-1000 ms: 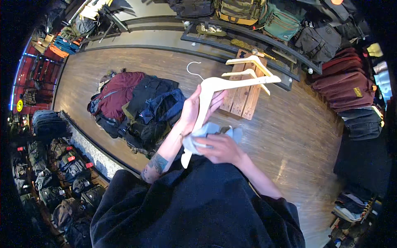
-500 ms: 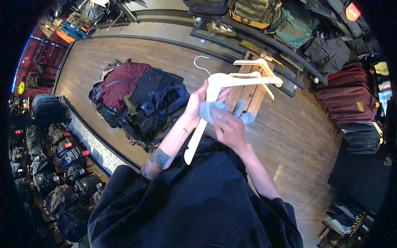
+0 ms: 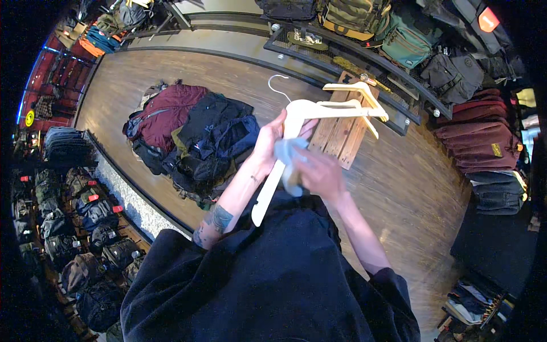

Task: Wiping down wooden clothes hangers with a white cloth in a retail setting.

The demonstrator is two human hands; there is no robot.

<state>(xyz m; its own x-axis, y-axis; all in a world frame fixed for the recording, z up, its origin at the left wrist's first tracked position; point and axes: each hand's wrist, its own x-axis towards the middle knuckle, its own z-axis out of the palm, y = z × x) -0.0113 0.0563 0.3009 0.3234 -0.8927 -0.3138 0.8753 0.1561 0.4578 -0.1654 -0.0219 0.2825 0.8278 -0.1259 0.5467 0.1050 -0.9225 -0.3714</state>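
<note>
A pale wooden coat hanger [image 3: 296, 117] with a metal hook is held up before my chest, its hook pointing away from me. My left hand [image 3: 269, 145] is closed around its middle, just below the shoulder. In my right hand [image 3: 323, 174], blurred by motion, is a light blue cloth [image 3: 289, 151]. This cloth lies against the hanger's near arm, next to my left fingers, with a loose end hanging down. Beyond it, more pale wooden hangers [image 3: 364, 90] lie over a slatted wooden stool or crate [image 3: 336, 145].
A heap of clothes [image 3: 194, 131], maroon, black and navy, lies on the wooden floor [image 3: 399, 211] at left. A metal rack [image 3: 364, 71] with backpacks [image 3: 407, 43] runs along the far side. Folded maroon garments [image 3: 473, 137] are stacked at right, and bags [image 3: 85, 245] line the left wall.
My right hand has shifted slightly, and the blue cloth's loose end now hangs down beside the hanger instead of out to the right. My left hand and the hanger stay nearly still.
</note>
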